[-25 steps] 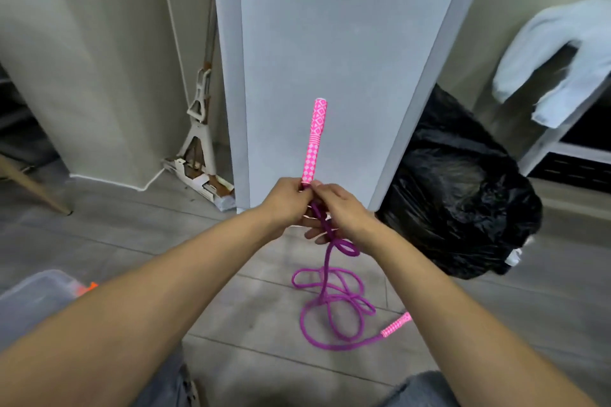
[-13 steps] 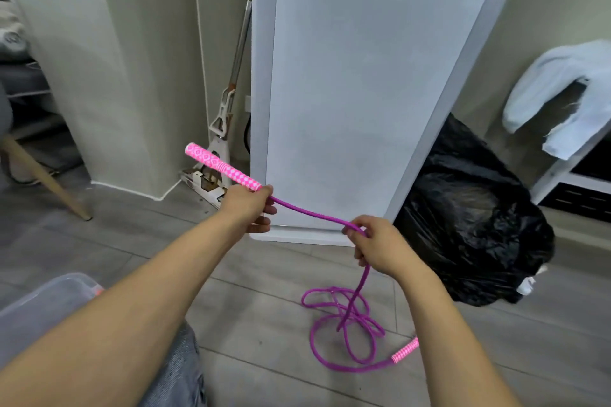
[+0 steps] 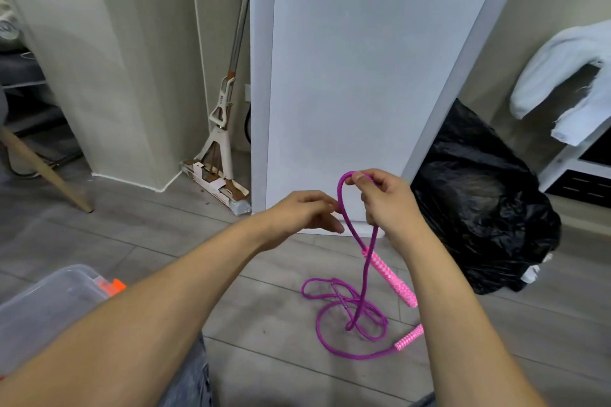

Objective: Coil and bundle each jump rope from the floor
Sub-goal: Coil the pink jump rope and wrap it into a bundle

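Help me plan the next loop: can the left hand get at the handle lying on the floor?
Probably yes: nothing covers the floor handle, though the left hand must drop past the hanging handle.

My right hand (image 3: pixel 386 205) holds a bend of the jump rope (image 3: pixel 342 195) up in front of me, with my left hand (image 3: pixel 304 215) just left of it. One handle (image 3: pixel 391 277) hangs below the right hand, and the rope's slack and the other handle (image 3: pixel 409 337) lie on the floor (image 3: pixel 264 324) underneath. Behind stands a panel (image 3: pixel 357 76), mop (image 3: pixel 218 142) to its left, bag (image 3: pixel 479 208) to its right, cloth (image 3: pixel 562 66) on a shelf far right, bin (image 3: pixel 43 307) at my near left.
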